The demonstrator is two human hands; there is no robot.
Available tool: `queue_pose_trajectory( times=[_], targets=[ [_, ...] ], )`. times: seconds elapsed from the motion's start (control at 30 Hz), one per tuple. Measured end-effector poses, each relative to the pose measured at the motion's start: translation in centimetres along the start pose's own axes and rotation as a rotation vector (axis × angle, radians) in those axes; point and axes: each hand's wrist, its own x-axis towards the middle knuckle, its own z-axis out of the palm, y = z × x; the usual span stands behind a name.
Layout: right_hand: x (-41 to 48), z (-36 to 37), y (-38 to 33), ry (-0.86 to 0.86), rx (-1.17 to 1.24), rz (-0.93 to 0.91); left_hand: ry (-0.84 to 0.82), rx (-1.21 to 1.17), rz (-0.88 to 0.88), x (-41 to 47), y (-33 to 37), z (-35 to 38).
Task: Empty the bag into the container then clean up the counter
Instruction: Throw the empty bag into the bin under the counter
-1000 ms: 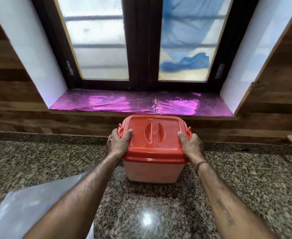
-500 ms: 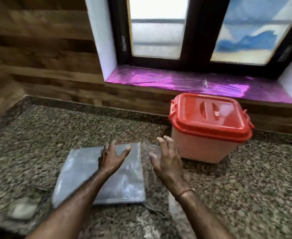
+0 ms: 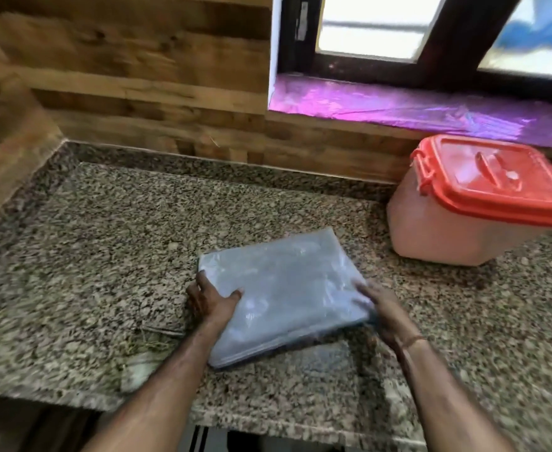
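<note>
Now gripping where they hovered before, the left hand (image 3: 211,300) and right hand (image 3: 382,308) pinch opposite edges of the bag (image 3: 284,291), mid-worktop (image 3: 105,239). The container (image 3: 457,230) stands lidded by the back edge.

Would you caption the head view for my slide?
Left hand and right hand hold the plastic bag near the lidded container.

Wood-plank wall (image 3: 137,60), dark-framed window (image 3: 447,44) (frosted, bright), what looks like shiny purple film (image 3: 398,106) lying just below it

Flat, translucent grey bag (image 3: 284,288) lying on speckled granite counter (image 3: 105,239); pink container (image 3: 447,233), red-lidded, closed, upright, at bag's 2 o'clock.
</note>
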Motion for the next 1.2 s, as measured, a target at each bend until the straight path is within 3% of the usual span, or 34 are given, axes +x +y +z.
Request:
queue_pose_trajectory(
  times=[0.07,0.17,0.33,0.47,0.53,0.63,0.7,0.8,0.9,1.07,1.2],
  targets=[
    [-1.3,0.4,0.0,-0.043,0.382,-0.021,-0.014,-0.106,-0.047,0.3,-0.1,0.1],
    [-2.4,2.3,1.6,-0.021,0.489,0.005,-0.111,-0.318,-0.088,-0.2,0.0,1.5],
    [-1.1,8.3,4.0,0.108,0.379,0.108,-0.263,-0.219,-0.087,-2.2,0.2,3.3],
    [0.4,8.3,5.3,0.313,0.08,0.042,-0.117,0.047,0.068,-2.4,0.9,1.9],
    [0.1,7.4,5.2,0.262,0.025,0.035,-0.09,0.168,0.195,-0.8,1.3,0.4],
    [-1.6,6.6,4.3,0.135,0.038,0.043,-0.209,0.268,0.21,1.3,2.1,-1.1],
    [-1.7,5.7,4.7,0.139,-0.04,0.056,-0.22,0.285,0.229,2.1,2.6,-1.2],
    [-1.6,4.6,5.8,0.176,-0.229,0.044,-0.198,0.293,0.223,2.1,3.3,-1.1],
    [-1.6,3.3,6.1,0.214,-0.412,0.105,-0.277,0.222,0.143,2.3,3.1,-0.4],
    [-2.2,2.0,4.1,0.233,-0.497,0.098,-0.4,-0.067,-0.013,3.4,2.4,-0.3],
    [-1.7,1.3,1.8,0.248,-0.555,0.057,-0.378,-0.175,0.036,2.7,4.0,-1.8]
  ],
)
